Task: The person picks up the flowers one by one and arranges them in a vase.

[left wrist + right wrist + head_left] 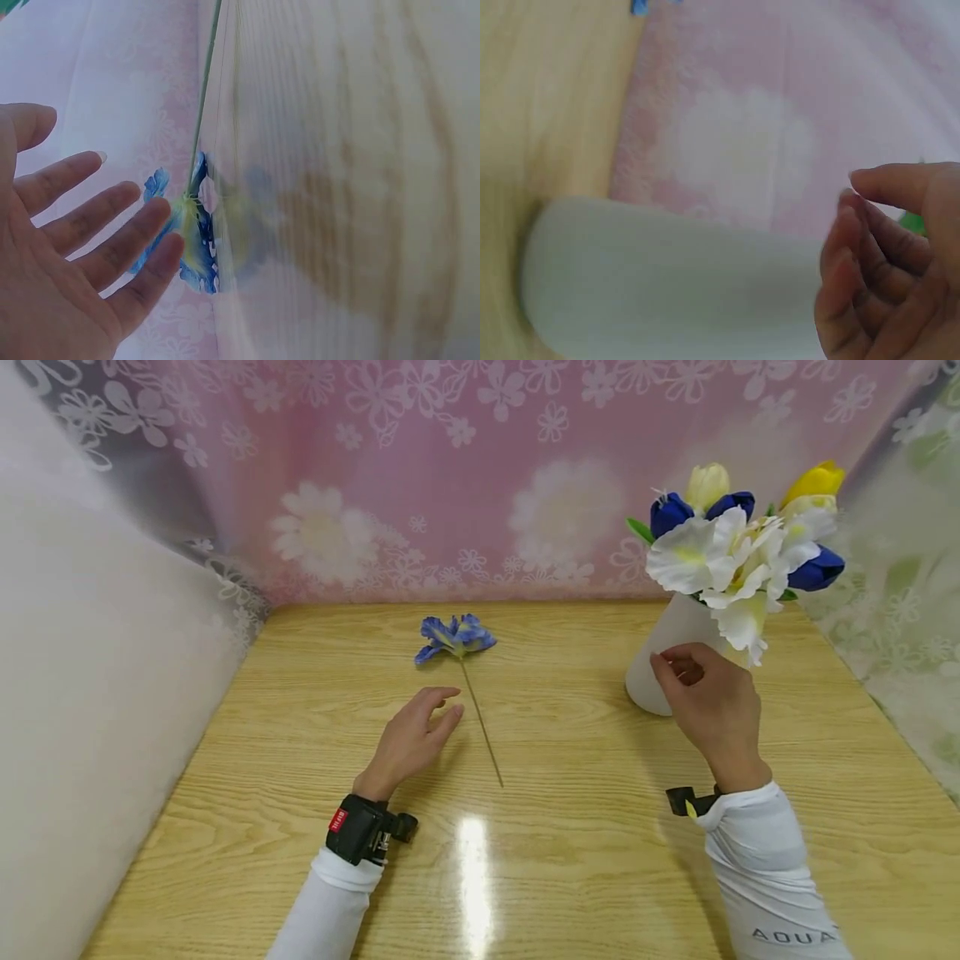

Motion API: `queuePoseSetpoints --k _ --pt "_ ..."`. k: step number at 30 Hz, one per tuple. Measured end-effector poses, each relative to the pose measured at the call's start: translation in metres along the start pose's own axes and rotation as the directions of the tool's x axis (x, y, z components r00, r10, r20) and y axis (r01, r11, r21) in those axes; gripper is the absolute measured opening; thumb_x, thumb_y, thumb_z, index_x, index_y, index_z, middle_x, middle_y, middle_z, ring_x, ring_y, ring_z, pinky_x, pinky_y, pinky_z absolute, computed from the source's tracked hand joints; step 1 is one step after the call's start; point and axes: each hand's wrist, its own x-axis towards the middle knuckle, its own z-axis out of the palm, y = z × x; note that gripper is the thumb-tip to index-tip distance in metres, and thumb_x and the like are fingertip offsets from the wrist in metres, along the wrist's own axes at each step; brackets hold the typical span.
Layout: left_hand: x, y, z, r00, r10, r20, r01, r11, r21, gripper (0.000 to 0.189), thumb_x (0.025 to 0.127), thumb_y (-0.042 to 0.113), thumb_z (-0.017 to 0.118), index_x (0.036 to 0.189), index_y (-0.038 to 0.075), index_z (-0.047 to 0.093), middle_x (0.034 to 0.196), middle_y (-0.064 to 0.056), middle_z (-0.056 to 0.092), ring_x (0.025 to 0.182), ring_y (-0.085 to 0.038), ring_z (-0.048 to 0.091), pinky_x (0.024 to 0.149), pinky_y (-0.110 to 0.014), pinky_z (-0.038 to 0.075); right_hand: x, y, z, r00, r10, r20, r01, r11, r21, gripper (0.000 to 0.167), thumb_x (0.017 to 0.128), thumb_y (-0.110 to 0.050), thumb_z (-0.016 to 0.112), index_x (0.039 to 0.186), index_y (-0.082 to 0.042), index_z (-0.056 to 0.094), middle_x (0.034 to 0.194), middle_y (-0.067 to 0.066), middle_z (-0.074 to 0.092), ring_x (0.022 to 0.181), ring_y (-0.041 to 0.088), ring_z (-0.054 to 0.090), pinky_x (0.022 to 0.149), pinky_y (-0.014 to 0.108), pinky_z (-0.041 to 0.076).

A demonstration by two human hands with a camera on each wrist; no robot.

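A blue artificial iris (457, 637) with a thin stem lies on the wooden table, its bloom pointing away from me. Just left of the stem, my left hand (412, 739) hovers with parted fingers and holds nothing. In the left wrist view the left hand's fingers (124, 221) spread in front of the blue bloom (196, 240). A white vase (652, 672) stands at the right, full of white, blue and yellow artificial flowers (738, 556). My right hand (712, 702) is in front of it, fingers loosely bent, thumb near the index fingertip, nothing visible between them.
A pink flowered cloth (450, 485) hangs behind the table's (315, 652) far edge. Pale fabric (97, 652) borders the left side, and a green-patterned cloth (911, 585) the right. The vase's flowers lean over its rim towards me.
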Motion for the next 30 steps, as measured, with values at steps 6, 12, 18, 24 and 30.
queuePoseSetpoints --k 6,12,18,24,30 --pt "-0.004 -0.005 -0.004 1.000 -0.004 -0.010 0.005 0.999 0.034 0.049 0.100 0.043 0.045 0.137 0.011 0.052 0.137 -0.007 0.049 0.123 -0.024 0.048 0.095 -0.045 0.045 0.002 0.005 0.024 0.982 -0.015 0.187 0.008 0.999 0.041 0.043 0.096 -0.045 0.051 0.106 -0.007 0.068 0.096 0.011 0.069 0.081 0.026 0.064 0.062 0.039 0.048" --pt "-0.008 -0.010 -0.009 0.998 0.011 -0.063 -0.004 0.994 0.106 0.046 0.099 0.037 0.051 0.134 0.008 0.054 0.135 -0.010 0.051 0.123 -0.027 0.049 0.097 -0.048 0.042 0.005 0.008 0.052 0.936 -0.025 0.351 0.013 0.999 0.036 0.047 0.097 -0.048 0.049 0.112 -0.006 0.065 0.103 0.012 0.067 0.091 0.029 0.062 0.073 0.046 0.050" --pt "-0.013 -0.014 -0.016 0.995 0.009 -0.100 0.004 0.992 0.129 0.045 0.098 0.034 0.054 0.132 0.006 0.056 0.135 -0.013 0.051 0.121 -0.032 0.050 0.096 -0.053 0.041 0.008 0.001 0.076 0.862 -0.020 0.506 0.012 1.000 0.020 0.055 0.097 -0.052 0.046 0.122 -0.005 0.059 0.115 0.017 0.063 0.103 0.033 0.059 0.082 0.048 0.049" --pt "-0.015 -0.016 -0.021 0.998 -0.023 -0.055 0.031 0.989 0.147 0.049 0.097 0.038 0.054 0.136 0.009 0.053 0.141 -0.014 0.045 0.126 -0.034 0.044 0.100 -0.054 0.037 0.008 -0.012 0.101 0.815 -0.032 0.579 0.029 0.999 0.014 0.049 0.098 -0.045 0.048 0.126 -0.005 0.058 0.120 0.016 0.061 0.107 0.033 0.058 0.085 0.049 0.048" --pt "-0.020 -0.020 -0.025 0.997 -0.022 -0.073 0.034 0.986 0.162 0.048 0.096 0.036 0.057 0.135 0.007 0.054 0.140 -0.017 0.046 0.125 -0.036 0.045 0.100 -0.054 0.037 0.001 -0.033 0.128 0.780 -0.088 0.619 0.034 0.995 0.098 0.040 0.099 -0.035 0.051 0.125 -0.006 0.059 0.119 0.012 0.062 0.106 0.028 0.058 0.084 0.048 0.049"
